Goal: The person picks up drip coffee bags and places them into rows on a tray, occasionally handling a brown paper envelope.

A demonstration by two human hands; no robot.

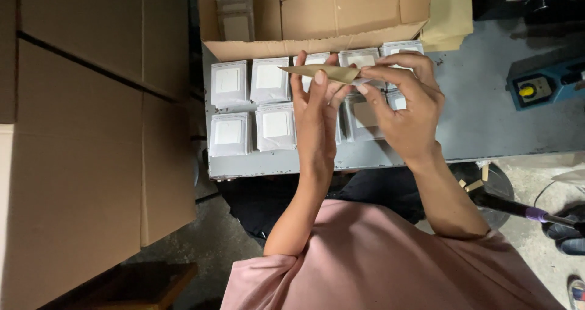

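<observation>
Two bare hands meet over a grey work surface (487,121), sharing one thin, flat, tan piece of card or paper (323,72) held edge-on to the camera. The left hand (315,112) stands upright with fingers loosely curled, thumb and fingertips pinched on the piece's middle; the right hand (405,103) closes its thumb and forefinger on the right end, the other fingers arched above. Whether the piece is a folded sleeve or a single sheet cannot be told from this angle. Directly beneath the hands lie white square items in clear plastic bags (256,103), set out in two rows along the near part of the surface; eight or so show, several partly hidden behind the hands, and none of those visible appears wrapped in tan material, so the work judged from this layout looks to be at an early point, with the row of bagged pieces untouched. Behind the rows stands an open cardboard box (317,17) with its flaps up, more bagged items stacked at its left. A blue device with a yellow knob (536,89) sits well apart at the right edge of the surface. Large flat cardboard cartons (79,151) fill the left side, and the person's pink sleeveless top (378,261) occupies the foreground.
</observation>
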